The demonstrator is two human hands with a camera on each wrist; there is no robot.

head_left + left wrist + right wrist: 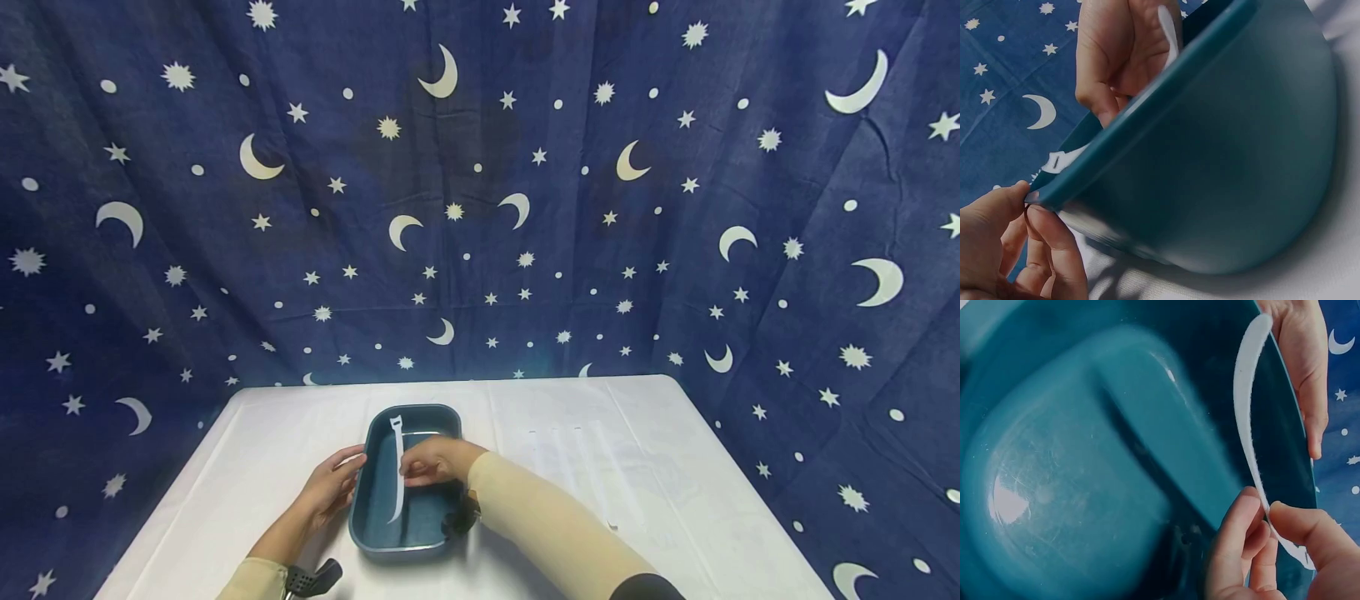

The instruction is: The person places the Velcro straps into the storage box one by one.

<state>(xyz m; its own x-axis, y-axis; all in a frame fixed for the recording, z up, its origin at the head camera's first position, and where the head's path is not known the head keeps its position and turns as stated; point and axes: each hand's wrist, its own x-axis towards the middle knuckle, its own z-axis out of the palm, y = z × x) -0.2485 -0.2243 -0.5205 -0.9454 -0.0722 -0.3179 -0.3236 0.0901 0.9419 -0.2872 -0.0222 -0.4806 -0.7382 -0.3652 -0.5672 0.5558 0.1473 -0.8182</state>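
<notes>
Pinched a white strap (398, 450) between thumb and fingers of the right hand (435, 460), partway along its length. Gripped, with the left hand (330, 487), the rim of a teal tub (427, 502) near nine o'clock, thumb to one side and fingertip to the other. Took the tub as the dial, twelve farthest from the person: reached in from three o'clock and held the strap within the walls, between centre and nine, slotted head towards eleven, curved tail towards seven. Could not tell whether touching floor or wall. Seemed, at a guess, midway through handling the strap inside the tub; could not judge between lifting out and laying in. Looked to call next for a steady tub and a light, sure pinch, keeping the slotted head from catching the rim.

Wore pale sleeves (555, 521) and, at the left wrist, a black device (313, 577). Saw the tub resting on a white table (712, 500), with faint pale strips (592, 475) lying well apart at three o'clock. Noted, farthest out from nine through twelve to three, a blue curtain (480, 125) patterned with moons and stars.
</notes>
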